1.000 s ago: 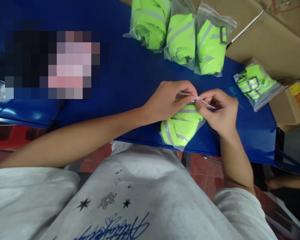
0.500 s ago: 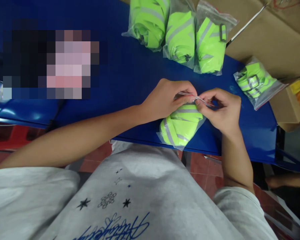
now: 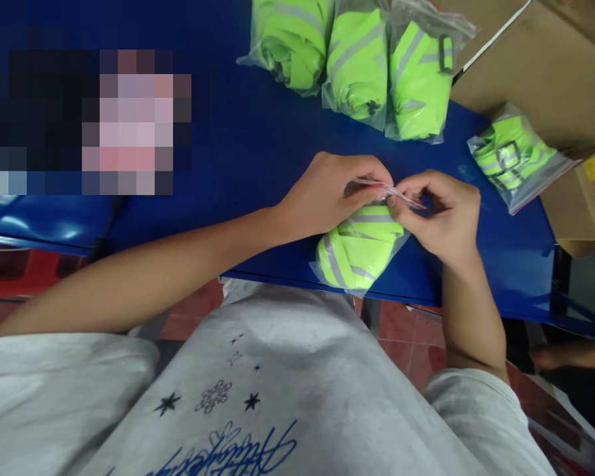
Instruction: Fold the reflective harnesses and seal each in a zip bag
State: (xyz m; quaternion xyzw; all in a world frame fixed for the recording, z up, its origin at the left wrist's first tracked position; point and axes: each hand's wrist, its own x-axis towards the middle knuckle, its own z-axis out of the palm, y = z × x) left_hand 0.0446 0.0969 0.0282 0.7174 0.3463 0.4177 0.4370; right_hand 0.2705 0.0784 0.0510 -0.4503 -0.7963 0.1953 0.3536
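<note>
A clear zip-lock bag (image 3: 359, 254) holding a folded neon-yellow reflective strap lies near the front edge of the blue table (image 3: 238, 152). My left hand (image 3: 340, 192) pinches the bag's red-lined top edge between thumb and fingers. Close beside it, my right hand (image 3: 439, 208) pinches the same edge farther right. Both hands are closed on the plastic, their fingertips almost touching. Behind them stand three more bagged straps: a left one (image 3: 292, 43), a middle one (image 3: 357, 66) and a right one (image 3: 421, 82) with a dark buckle showing.
Another bagged strap (image 3: 513, 155) with a dark buckle lies at the right, by a small open cardboard box (image 3: 575, 205). Large brown cardboard (image 3: 550, 73) fills the back right. A red stool (image 3: 34, 271) is below the table at left. Another person's arm (image 3: 572, 356) shows at lower right.
The view has shifted slightly. Both hands keep their pinch on the bag's top edge, and the right fingers have moved very little. The bag stays in place.
</note>
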